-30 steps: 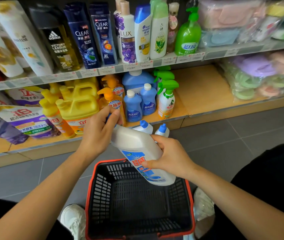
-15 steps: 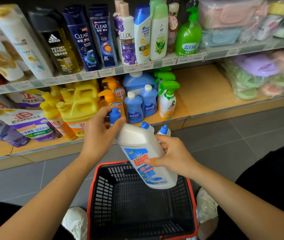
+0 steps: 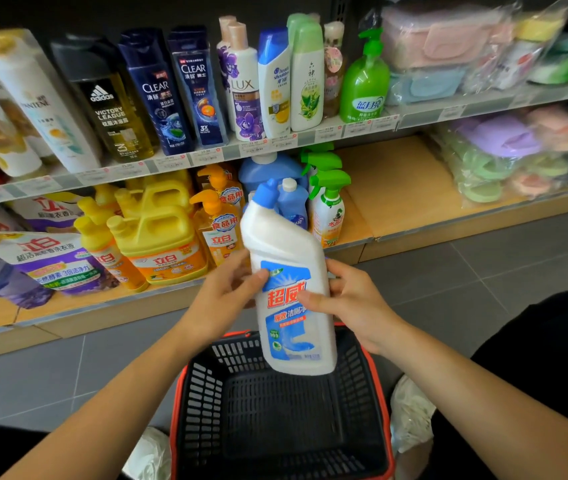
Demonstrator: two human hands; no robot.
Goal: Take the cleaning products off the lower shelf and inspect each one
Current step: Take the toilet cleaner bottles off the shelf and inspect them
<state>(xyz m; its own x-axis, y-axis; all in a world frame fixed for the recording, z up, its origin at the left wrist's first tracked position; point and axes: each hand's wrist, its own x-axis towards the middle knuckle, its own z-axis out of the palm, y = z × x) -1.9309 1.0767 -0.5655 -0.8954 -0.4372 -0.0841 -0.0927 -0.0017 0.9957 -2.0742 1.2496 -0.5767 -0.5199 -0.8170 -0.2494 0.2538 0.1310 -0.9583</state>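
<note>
Both hands, left hand [image 3: 222,299] and right hand [image 3: 352,303], fingers curled round the white bottle [image 3: 289,271], upright, cap-up, above the basket [image 3: 376,375].

Black basket [image 3: 203,382] (red rim), shampoo bottles [image 3: 158,88] above, bagged slippers [image 3: 504,147], grey floor tiles [image 3: 483,271].

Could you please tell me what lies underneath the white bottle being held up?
Below the white bottle, gripped by the left hand and right hand, sits a black basket with a red rim. Its visible floor holds nothing; the bottle's base hides part of the far wall.
</note>
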